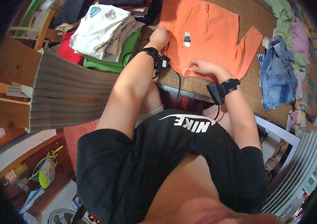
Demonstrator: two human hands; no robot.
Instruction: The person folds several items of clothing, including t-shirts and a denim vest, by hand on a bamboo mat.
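An orange long-sleeved top (203,33) with a small printed figure lies spread on a woven mat (192,84), its neckline towards me. One sleeve stretches out at the right; no sleeve shows spread at the left. My left hand (159,37) is curled at the top's left edge and grips the cloth there, though its fingertips are partly hidden. At the neckline, my right hand (203,66) pinches the orange fabric between thumb and fingers. Both wrists carry black strapped devices with cables.
Left of the top stands a stack of folded clothes (99,30), white printed cloth uppermost and green below. Folded blue denim (278,74) lies at the right, near piled green and pink cloth (300,36). A black cable (179,84) hangs over the mat's front edge.
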